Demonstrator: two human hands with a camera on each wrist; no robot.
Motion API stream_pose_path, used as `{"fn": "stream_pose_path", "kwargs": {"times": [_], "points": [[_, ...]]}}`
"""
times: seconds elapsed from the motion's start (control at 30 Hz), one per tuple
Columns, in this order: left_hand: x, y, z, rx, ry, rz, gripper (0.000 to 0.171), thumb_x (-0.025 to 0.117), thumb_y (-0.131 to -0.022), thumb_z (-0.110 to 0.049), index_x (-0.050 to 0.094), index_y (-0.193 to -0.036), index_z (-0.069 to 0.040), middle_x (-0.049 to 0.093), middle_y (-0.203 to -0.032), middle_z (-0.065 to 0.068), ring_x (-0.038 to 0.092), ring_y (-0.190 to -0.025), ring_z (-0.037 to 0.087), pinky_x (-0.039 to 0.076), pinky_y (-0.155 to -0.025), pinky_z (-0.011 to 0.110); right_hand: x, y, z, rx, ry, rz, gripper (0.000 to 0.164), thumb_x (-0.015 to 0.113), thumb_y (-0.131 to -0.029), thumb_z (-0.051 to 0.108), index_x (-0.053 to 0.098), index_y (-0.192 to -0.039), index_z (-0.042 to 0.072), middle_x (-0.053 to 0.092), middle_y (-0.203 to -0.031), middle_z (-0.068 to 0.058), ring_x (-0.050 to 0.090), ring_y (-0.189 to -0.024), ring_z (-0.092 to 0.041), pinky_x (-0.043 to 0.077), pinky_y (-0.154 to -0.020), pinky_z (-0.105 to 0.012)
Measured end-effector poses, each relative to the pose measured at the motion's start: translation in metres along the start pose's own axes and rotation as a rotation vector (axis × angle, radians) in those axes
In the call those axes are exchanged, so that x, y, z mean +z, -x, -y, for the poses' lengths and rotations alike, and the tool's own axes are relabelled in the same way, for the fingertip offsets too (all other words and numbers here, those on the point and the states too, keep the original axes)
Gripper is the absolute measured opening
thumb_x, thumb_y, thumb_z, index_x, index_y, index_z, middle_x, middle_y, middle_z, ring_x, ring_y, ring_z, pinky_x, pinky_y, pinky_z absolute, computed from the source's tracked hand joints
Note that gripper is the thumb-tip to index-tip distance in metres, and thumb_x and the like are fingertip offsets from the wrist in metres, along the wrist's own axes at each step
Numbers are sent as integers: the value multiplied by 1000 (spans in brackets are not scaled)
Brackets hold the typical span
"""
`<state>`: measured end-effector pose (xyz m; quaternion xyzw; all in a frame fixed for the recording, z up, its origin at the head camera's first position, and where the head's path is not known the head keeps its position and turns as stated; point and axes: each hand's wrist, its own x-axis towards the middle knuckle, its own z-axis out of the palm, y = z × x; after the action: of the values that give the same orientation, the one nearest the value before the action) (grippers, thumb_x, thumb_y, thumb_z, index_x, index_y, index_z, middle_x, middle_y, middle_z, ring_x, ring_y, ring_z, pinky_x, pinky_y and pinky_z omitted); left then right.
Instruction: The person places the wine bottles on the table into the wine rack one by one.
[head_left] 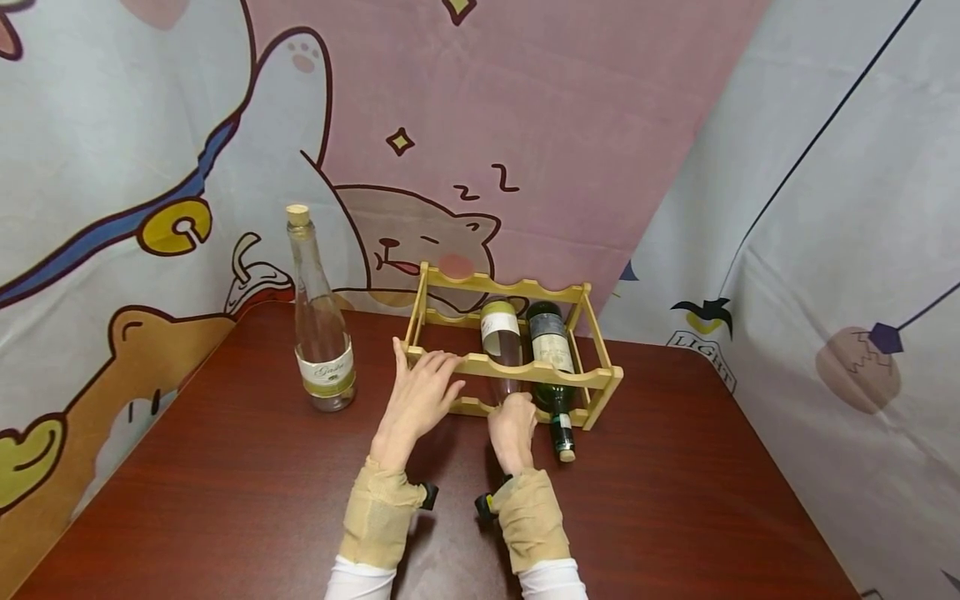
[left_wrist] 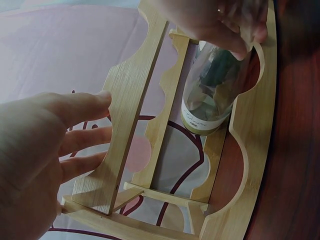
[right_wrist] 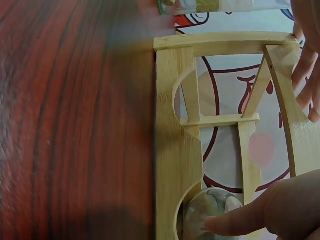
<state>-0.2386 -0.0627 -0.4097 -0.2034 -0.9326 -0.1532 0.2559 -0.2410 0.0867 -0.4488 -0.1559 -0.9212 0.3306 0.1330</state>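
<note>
A wooden wine rack [head_left: 480,367] stands on the table. My left hand [head_left: 420,396] holds its front top rail near the left end, thumb in front of the wood and fingers over and behind it. My right hand [head_left: 513,429] grips the neck of a clear glass bottle [head_left: 504,346] that lies in the rack, base toward the back, neck toward me. In the left wrist view the bottle's labelled end [left_wrist: 202,122] lies near the back rails. Beside it a dark green wine bottle [head_left: 552,354] lies with its corked neck out past the front rail.
A second clear bottle [head_left: 324,350], corked and labelled, stands upright left of the rack. The dark red-brown table [head_left: 660,492] reaches around the rack. A printed cartoon cloth [head_left: 540,125] hangs right behind the table.
</note>
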Motion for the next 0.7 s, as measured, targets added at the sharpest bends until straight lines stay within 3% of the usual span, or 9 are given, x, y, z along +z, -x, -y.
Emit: {"fn": "stream_pose_path", "kwargs": {"times": [0.27, 0.5, 0.7], "points": [[0, 2, 1, 2, -7, -10, 33, 66, -88, -26, 64, -118, -13, 67, -115, 6, 59, -115, 24, 5, -110, 73, 5, 0, 6, 1, 100, -29, 21, 62, -81, 3, 53, -94, -10, 64, -83, -31, 66, -71, -42, 56, -62, -46], [0, 2, -1, 10, 0, -20, 32, 66, -87, -25, 64, -116, -12, 68, -114, 7, 59, -114, 25, 5, -109, 73, 10, 4, 6, -46, 113, -38, 23, 65, -79, 4, 52, -92, -8, 64, -79, -31, 66, -68, -44, 55, -58, -47], [1, 1, -1, 7, 2, -20, 32, 66, -87, -25, 64, -116, -13, 68, -113, 6, 59, -114, 24, 5, -109, 73, 12, 5, 4, -60, 108, -15, 32, 71, -82, 15, 51, -93, -7, 64, -82, -32, 66, -71, -45, 54, -60, -49]]}}
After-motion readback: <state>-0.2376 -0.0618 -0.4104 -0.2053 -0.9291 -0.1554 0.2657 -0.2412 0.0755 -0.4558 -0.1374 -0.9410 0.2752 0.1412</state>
